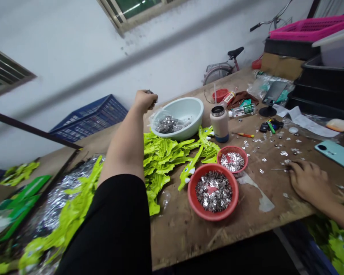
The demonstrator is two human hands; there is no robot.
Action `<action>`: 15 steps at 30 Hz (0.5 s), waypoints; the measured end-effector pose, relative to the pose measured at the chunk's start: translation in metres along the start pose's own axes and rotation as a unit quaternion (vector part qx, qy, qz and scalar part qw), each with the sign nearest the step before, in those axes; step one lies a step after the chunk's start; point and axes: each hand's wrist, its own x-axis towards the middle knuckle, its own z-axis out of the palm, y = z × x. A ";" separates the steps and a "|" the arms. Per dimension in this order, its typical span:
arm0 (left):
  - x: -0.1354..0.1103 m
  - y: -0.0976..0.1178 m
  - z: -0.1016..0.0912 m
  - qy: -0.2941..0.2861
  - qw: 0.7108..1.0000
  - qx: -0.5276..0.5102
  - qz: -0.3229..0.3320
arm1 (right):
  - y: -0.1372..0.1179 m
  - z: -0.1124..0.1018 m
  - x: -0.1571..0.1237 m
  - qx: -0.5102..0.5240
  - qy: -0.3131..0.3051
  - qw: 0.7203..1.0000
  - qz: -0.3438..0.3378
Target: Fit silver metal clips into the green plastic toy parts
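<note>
The left hand [145, 100] is stretched far forward at the end of a straight arm in a black sleeve. Its fingers are curled shut into a fist around a pinch of small silver metal pieces [151, 93]; only a few dark glints show at the top of the fist, so how many it holds is hard to tell. Just to the right of the fist and a little lower stands a pale green round plastic bowl [195, 110], its near rim almost under the knuckles. Inside lies a clear bag heaped with shiny metal bits [167, 124], on the side of the bowl closest to the fist. Nearer the body than the fist, under the forearm, spreads a pile of lime-green plastic toy parts [163, 152]. To the right of these are 2 round red plastic baskets, the larger one [191, 193] and the smaller one [232, 148], both filled with the same silver bits. The right hand [309, 181] lies well apart from the bowl, palm down and fingers loose on the brown wooden table [183, 229] among scattered loose bits [283, 152], clamped on nothing. Of the 2 hands, the left is much nearer the bowl.
</note>
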 end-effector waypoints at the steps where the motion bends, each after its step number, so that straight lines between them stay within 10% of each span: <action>1: -0.010 0.009 -0.003 -0.008 1.000 -0.015 0.013 | -0.002 -0.004 0.000 0.012 -0.004 1.000 0.001; 8: -0.132 0.041 -0.005 -0.095 0.989 -0.078 0.083 | -0.005 -0.024 -0.007 0.069 -0.042 0.997 -0.019; 15: -0.282 0.008 0.043 -0.323 0.938 0.038 0.123 | 0.002 -0.029 -0.013 0.080 -0.023 0.996 -0.039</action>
